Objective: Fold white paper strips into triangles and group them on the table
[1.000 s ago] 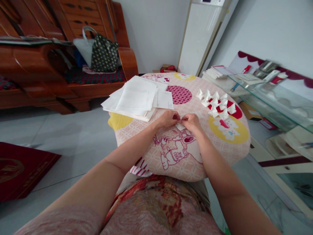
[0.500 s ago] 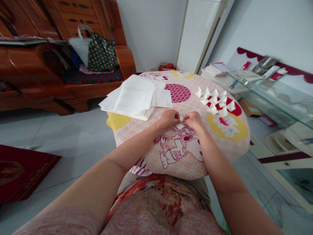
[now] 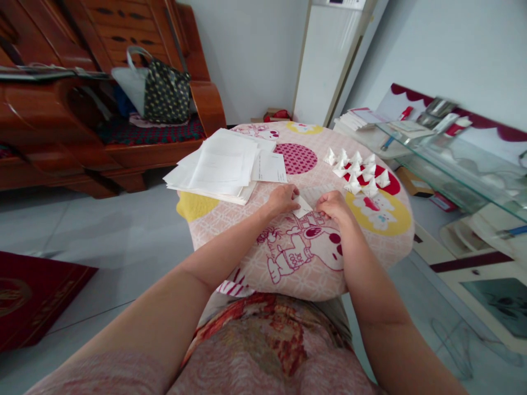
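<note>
A small folded piece of white paper lies on the cartoon-print tablecloth of a round table. My left hand presses its left edge with closed fingers. My right hand sits just right of the paper, fingers curled and pinched at the paper's far corner. A stack of white paper sheets lies at the table's far left. Several small folded white paper shapes stand in a cluster at the far right of the table.
A wooden bench with a dotted handbag stands at the back left. A glass shelf unit with books and small items runs along the right. A white cabinet stands behind the table. A red mat lies on the floor.
My hands have drawn slightly apart, and the small paper now lies flatter on the cloth between them. The view has shifted a little to the left.
</note>
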A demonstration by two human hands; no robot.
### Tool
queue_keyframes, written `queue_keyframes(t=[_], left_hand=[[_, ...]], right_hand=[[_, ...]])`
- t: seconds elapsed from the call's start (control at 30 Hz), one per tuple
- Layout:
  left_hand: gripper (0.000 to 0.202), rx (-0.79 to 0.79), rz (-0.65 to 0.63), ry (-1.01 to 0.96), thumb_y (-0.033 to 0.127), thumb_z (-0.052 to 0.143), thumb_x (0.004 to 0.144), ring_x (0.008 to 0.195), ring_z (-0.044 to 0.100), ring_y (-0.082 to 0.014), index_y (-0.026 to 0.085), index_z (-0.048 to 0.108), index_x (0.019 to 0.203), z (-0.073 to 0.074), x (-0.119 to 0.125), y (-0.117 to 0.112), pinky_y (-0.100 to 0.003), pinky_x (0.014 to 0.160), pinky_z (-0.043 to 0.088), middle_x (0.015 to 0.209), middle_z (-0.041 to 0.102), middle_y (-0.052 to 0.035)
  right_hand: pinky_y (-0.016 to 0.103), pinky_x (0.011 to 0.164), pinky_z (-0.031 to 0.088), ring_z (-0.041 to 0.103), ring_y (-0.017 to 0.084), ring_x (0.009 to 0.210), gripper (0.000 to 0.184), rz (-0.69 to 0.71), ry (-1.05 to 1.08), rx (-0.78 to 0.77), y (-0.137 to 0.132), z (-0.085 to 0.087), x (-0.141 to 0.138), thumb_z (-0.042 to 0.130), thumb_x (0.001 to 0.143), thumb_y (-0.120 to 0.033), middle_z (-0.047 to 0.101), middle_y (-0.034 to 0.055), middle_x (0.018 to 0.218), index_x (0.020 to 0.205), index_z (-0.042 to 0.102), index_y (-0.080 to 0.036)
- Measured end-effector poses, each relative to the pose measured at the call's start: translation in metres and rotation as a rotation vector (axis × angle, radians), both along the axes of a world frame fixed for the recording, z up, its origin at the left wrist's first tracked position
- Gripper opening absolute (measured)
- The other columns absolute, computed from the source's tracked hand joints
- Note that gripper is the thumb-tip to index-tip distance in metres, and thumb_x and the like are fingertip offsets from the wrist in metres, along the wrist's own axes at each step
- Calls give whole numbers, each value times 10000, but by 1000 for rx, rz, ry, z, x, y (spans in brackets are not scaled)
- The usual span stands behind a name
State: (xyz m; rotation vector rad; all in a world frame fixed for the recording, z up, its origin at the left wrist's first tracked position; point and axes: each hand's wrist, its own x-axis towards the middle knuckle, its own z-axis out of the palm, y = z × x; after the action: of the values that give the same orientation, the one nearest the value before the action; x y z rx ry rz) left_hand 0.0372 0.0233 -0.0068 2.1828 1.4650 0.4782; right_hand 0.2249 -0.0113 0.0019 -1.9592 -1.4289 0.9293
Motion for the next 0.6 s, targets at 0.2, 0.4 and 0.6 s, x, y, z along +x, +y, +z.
queue_keyframes(t=[0.2,0.4,0.6], left_hand=[[335,11,-23,-37,169,772,700,910,664,-207,178,694,1025,-6,0,3,-282,791,497,992,732,-52],[397,-33,23,-211,150,796,664,765,609,-156,185,675,1040,-6,-3,0,-248,679,457,836,670,13],[115,-294,13,-618,172,706,795,522,451,-82,154,683,907,-3,-7,-3,-216,518,339,612,540,65]], right_hand=[[170,329,246,461,69,338,97,-12,204,42,-3,-6,11,675,747,-167,582,-22,462,658,643,-150],[178,363,316,528,89,413,270,-43,333,202,-1,-10,5,717,782,-363,613,2,522,632,619,-161],[263,521,518,652,168,583,428,32,487,204,-1,-8,-1,761,706,-611,695,53,664,697,641,-200]])
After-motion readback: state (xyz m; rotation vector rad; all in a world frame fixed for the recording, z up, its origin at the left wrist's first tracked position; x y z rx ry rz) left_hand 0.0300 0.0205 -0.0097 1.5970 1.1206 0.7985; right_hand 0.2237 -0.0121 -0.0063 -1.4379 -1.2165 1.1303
